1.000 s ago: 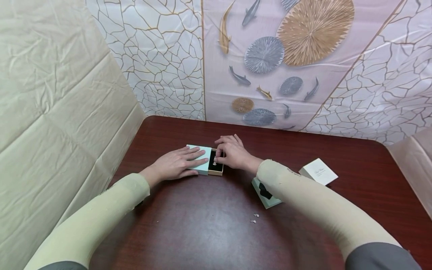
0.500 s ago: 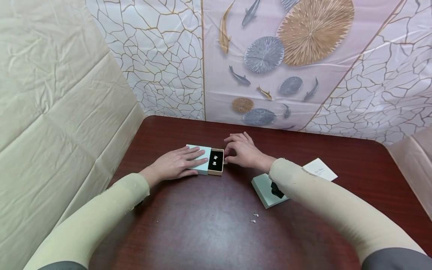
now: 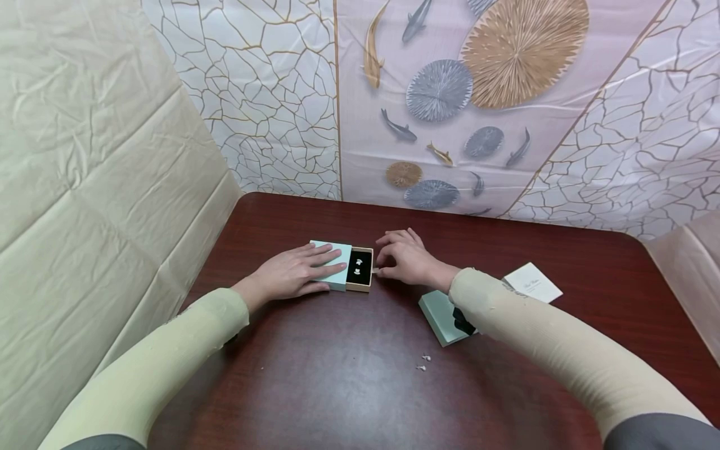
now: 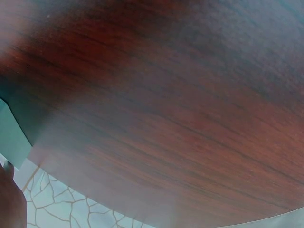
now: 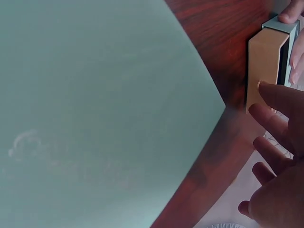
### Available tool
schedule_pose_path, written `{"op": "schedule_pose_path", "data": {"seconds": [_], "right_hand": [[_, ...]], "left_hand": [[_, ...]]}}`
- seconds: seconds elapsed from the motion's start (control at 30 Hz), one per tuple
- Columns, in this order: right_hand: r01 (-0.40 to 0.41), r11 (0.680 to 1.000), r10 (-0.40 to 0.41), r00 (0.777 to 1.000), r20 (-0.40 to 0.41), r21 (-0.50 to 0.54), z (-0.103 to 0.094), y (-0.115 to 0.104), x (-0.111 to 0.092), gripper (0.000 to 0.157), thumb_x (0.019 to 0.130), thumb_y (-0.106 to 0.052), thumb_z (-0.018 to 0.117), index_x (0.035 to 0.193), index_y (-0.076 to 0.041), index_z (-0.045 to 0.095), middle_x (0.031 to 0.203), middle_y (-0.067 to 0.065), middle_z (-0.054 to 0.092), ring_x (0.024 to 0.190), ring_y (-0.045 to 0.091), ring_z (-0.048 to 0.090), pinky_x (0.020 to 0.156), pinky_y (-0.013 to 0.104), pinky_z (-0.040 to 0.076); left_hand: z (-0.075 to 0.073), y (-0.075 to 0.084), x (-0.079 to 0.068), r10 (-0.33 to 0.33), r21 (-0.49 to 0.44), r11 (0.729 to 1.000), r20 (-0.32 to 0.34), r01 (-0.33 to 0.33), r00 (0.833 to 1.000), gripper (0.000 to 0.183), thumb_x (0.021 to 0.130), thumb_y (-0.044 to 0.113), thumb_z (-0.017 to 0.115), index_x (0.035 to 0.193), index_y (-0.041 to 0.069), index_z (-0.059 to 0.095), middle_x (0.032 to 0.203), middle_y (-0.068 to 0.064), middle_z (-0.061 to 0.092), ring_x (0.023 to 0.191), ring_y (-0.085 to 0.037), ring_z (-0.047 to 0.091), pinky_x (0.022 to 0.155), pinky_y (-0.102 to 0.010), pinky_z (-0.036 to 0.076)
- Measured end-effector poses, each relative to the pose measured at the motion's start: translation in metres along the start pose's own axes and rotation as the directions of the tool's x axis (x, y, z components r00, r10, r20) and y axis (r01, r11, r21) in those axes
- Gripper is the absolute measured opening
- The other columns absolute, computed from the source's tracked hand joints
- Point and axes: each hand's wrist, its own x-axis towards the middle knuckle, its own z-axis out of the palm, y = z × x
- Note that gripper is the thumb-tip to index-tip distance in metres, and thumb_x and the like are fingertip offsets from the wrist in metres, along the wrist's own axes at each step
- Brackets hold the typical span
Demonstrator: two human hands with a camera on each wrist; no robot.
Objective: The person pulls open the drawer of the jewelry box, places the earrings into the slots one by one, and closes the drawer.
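Mint covered the small box [image 3: 345,256] that lay between the two hands on the table [image 3: 315,375], its drawer [image 3: 360,288] partly out on the right. The left hand [image 3: 287,273] lay flat across the top, fingers straight and slightly spread, gripping nothing. At the drawer's outer end, the right hand [image 3: 409,259] had its fingers loosely bent, thumb and forefinger a little apart; their tips were right at a tiny pale tab [image 3: 375,270], and whether they pinched it could not be told. Two pale earrings [image 3: 359,262] sat on black padding [image 3: 365,255] inside the drawer, near those tips but apart from them.

Nearer the person, a green box [image 3: 440,317] lay partly behind the right forearm [image 3: 523,325]. A white printed square [image 3: 533,282] lay beyond that forearm, its near edge hidden, and two small pale bits [image 3: 425,358] rested on the table just short of the green box.
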Motion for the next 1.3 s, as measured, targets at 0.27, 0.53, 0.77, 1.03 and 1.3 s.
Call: {"op": "schedule_pose_path", "data": {"seconds": [0.27, 0.53, 0.77, 1.03, 1.3], "right_hand": [[-0.021, 1.0, 0.021, 1.0, 0.013, 0.019, 0.005, -0.001, 0.003, 0.011, 0.095, -0.022, 0.081, 0.09, -0.013, 0.079, 0.147, 0.016, 0.062, 0.152, 0.041, 0.039, 0.127, 0.071, 0.014], [-0.031, 0.999, 0.03, 0.999, 0.016, 0.037, 0.01, -0.004, 0.005, 0.018, 0.096, -0.021, 0.08, 0.08, -0.014, 0.075, 0.146, 0.014, 0.063, 0.152, 0.04, 0.04, 0.126, 0.071, 0.016], [-0.032, 0.999, 0.032, 0.999, 0.008, 0.038, 0.012, -0.006, 0.007, 0.02, 0.095, -0.02, 0.08, 0.077, -0.015, 0.072, 0.147, 0.014, 0.063, 0.153, 0.039, 0.04, 0.126, 0.071, 0.015], [-0.033, 0.999, 0.033, 0.999, 0.006, 0.041, 0.015, -0.008, 0.012, 0.023, 0.096, -0.02, 0.079, 0.074, -0.017, 0.071, 0.146, 0.014, 0.063, 0.153, 0.039, 0.039, 0.127, 0.071, 0.014], [-0.028, 0.998, 0.027, 1.0, 0.006, 0.048, 0.016, -0.01, 0.016, 0.023, 0.097, -0.019, 0.08, 0.075, -0.016, 0.071, 0.147, 0.014, 0.063, 0.154, 0.039, 0.038, 0.126, 0.071, 0.013]], "left_hand": [[0.0, 0.001, 0.0, -0.002, 0.007, 1.0, -0.002, 0.002, 1.0, 0.057, 0.105, 0.039, 0.069, 0.157, 0.016, 0.058, 0.161, -0.015, 0.052, 0.15, -0.034, 0.049, 0.12, -0.055, 0.042], [0.001, 0.001, 0.0, -0.013, -0.002, 1.0, 0.008, 0.013, 1.0, 0.056, 0.107, 0.038, 0.067, 0.157, 0.017, 0.057, 0.162, -0.014, 0.052, 0.151, -0.033, 0.048, 0.121, -0.054, 0.042], [0.001, 0.001, 0.0, -0.011, 0.006, 1.0, 0.002, 0.011, 1.0, 0.056, 0.106, 0.039, 0.068, 0.157, 0.018, 0.057, 0.161, -0.014, 0.052, 0.151, -0.033, 0.048, 0.121, -0.054, 0.042], [0.001, 0.002, 0.0, -0.007, 0.018, 1.0, -0.003, 0.007, 1.0, 0.056, 0.106, 0.04, 0.068, 0.157, 0.018, 0.058, 0.161, -0.014, 0.053, 0.15, -0.032, 0.049, 0.121, -0.053, 0.042], [0.001, 0.001, -0.001, -0.01, 0.02, 1.0, 0.004, 0.01, 1.0, 0.056, 0.106, 0.04, 0.067, 0.157, 0.019, 0.057, 0.162, -0.013, 0.052, 0.151, -0.032, 0.048, 0.121, -0.054, 0.041]]}}
